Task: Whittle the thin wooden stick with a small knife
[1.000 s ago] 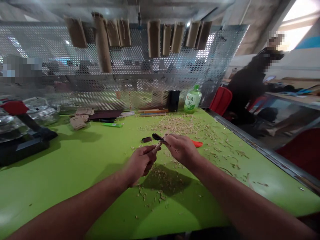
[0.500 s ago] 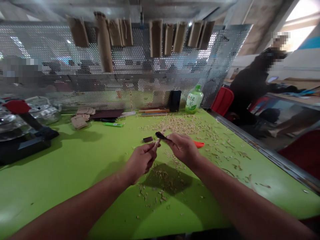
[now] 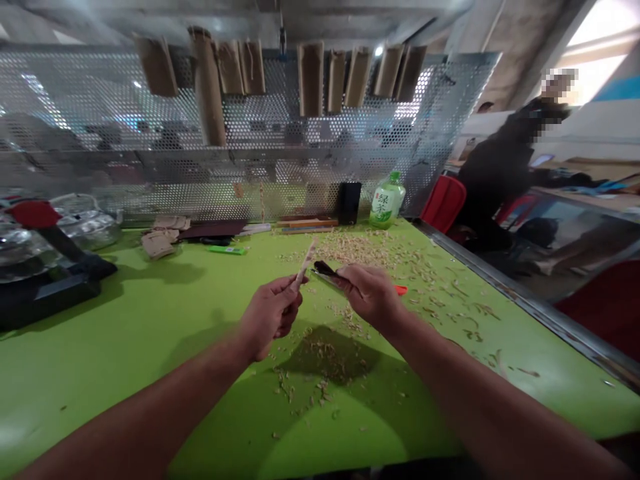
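So the left hand (image 3: 273,317) grips a thin stick (image 3: 306,263) low, tip free above the green table (image 3: 125,360), probably so the dark-tipped tool (image 3: 327,269) in the right hand (image 3: 373,297) can reach it.

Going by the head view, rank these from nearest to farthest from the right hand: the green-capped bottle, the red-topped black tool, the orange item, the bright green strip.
Nearest to the right hand:
1. Orange item, just to its right
2. Green-capped bottle, back of the table
3. Bright green strip, back, left of centre
4. Red-topped black tool, far left
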A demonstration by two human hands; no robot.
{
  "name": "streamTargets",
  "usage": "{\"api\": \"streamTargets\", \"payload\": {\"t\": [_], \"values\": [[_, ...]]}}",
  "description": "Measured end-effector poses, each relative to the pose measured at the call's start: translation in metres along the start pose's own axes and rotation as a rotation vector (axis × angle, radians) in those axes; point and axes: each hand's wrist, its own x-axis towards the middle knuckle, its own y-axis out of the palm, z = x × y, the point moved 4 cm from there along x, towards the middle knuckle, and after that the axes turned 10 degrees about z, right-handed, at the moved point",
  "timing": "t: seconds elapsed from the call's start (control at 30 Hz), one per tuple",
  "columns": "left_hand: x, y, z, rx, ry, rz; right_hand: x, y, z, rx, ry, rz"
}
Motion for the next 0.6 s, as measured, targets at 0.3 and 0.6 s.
{"api": "streamTargets", "payload": {"t": [0.3,0.6], "values": [[-0.001,0.022,0.017,0.100,-0.111,-0.030,0.005,0.009,0.013,-0.033,0.073,0.147],[0.001,-0.007,-0.003,0.026,0.082,-0.076,0.000,0.000,-0.005,-0.035,0.101,0.057]]}}
